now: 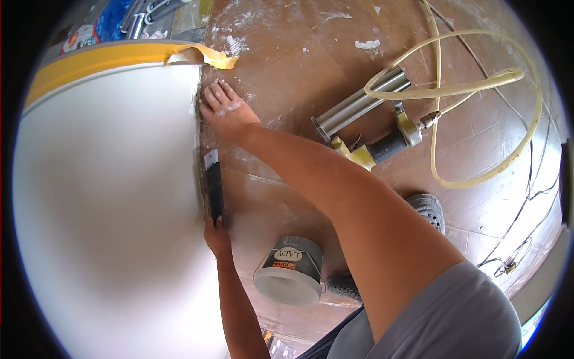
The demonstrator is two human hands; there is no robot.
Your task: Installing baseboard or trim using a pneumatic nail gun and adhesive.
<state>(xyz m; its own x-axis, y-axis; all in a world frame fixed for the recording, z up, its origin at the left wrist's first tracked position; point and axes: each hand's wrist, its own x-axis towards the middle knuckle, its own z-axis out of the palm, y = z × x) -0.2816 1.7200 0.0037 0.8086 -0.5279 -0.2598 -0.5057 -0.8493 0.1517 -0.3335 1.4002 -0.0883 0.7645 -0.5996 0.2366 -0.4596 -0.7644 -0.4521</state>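
My left hand [217, 238] grips the near end of a long, flat black tool [214, 188] with a pale, squared-off far end. The tool lies along the foot of a white wall [113, 179], close to the joint with the floor. My right arm reaches across from the right. Farther along the same joint, my right hand [230, 112] rests with its fingers stretched out and nothing in it. Whitish smears mark its fingers, and their tips are beside the wall's bottom edge. Whatever lies under the palm is hidden.
A yellow-and-black air caulking gun [382, 146] with metal barrels lies on the brown, white-smeared floor covering [287, 78], its yellowish hose [535, 113] looped rightward. A grey bucket [293, 251] stands near my shoes. Yellow tape [119, 55] edges the wall, peeling loose. Thin cables [529, 173] run at right.
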